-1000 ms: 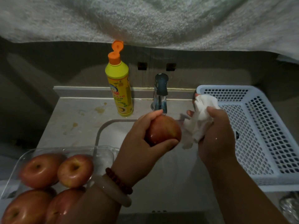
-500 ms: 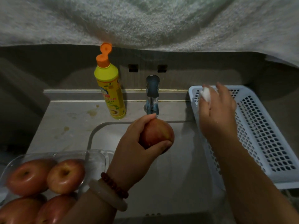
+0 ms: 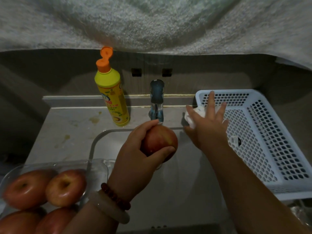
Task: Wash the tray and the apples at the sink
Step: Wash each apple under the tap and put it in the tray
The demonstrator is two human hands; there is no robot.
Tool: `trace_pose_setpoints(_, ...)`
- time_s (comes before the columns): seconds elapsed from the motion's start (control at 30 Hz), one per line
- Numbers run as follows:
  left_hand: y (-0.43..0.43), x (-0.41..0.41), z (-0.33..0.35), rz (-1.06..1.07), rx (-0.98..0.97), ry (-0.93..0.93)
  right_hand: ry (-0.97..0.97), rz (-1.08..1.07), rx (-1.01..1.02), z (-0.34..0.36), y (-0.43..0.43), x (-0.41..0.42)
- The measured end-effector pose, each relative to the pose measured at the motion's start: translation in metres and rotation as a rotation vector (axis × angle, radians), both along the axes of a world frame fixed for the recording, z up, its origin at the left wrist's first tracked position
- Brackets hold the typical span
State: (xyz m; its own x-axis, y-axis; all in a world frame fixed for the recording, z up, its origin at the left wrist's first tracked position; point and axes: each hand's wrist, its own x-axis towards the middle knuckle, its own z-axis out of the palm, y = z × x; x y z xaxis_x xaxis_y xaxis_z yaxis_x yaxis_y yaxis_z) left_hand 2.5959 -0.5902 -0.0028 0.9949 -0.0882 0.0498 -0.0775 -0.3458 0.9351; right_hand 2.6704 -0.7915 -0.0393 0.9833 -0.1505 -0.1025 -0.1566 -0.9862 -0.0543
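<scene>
I'm gripping the wet, slippery apple (image 3: 159, 142) around its middle with my left hand (image 3: 135, 152); my right hand (image 3: 208, 127), fingers spread, is pressing a soft white cloth (image 3: 191, 118).

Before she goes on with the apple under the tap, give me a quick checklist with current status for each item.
1. Red apple gripped securely by left hand: ok.
2. Apple held below the dark-handled faucet, over the sink basin: ok.
3. Water running: cannot tell.
4. Right hand free to rub the apple: not ok, its spread fingers rest on a white crumpled tissue at the rim of the white perforated plastic basket.
5. Clear plastic tray emptied for washing: not ok, four apples remain inside.
6. Yellow dish-soap bottle capped: not ok, orange cap flipped open.
</scene>
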Motion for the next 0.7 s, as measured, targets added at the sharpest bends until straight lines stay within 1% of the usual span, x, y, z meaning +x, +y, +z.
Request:
trace_pose_setpoints(0.2,-0.002,0.002,0.002,-0.025,0.011,0.006,0.003,0.006,-0.142,0.000,0.012,-0.010)
trace_pose_setpoints(0.3,-0.002,0.001,0.002,-0.033,0.006,0.004,-0.064,0.007,-0.212,0.001,0.015,-0.016)
trace_pose_setpoints(0.37,-0.001,0.001,0.002,-0.035,0.002,-0.003,-0.097,0.023,-0.198,0.002,0.017,-0.017)
trace_pose_setpoints(0.5,0.001,0.000,0.000,-0.028,-0.006,-0.014,-0.025,0.097,-0.128,-0.002,0.019,-0.015)
trace_pose_setpoints(0.6,0.003,-0.001,0.000,-0.027,-0.003,-0.023,-0.012,0.134,-0.143,-0.004,0.019,-0.012)
trace_pose_setpoints(0.7,0.004,-0.002,-0.001,-0.014,-0.006,-0.026,0.037,0.125,-0.177,-0.002,0.021,-0.010)
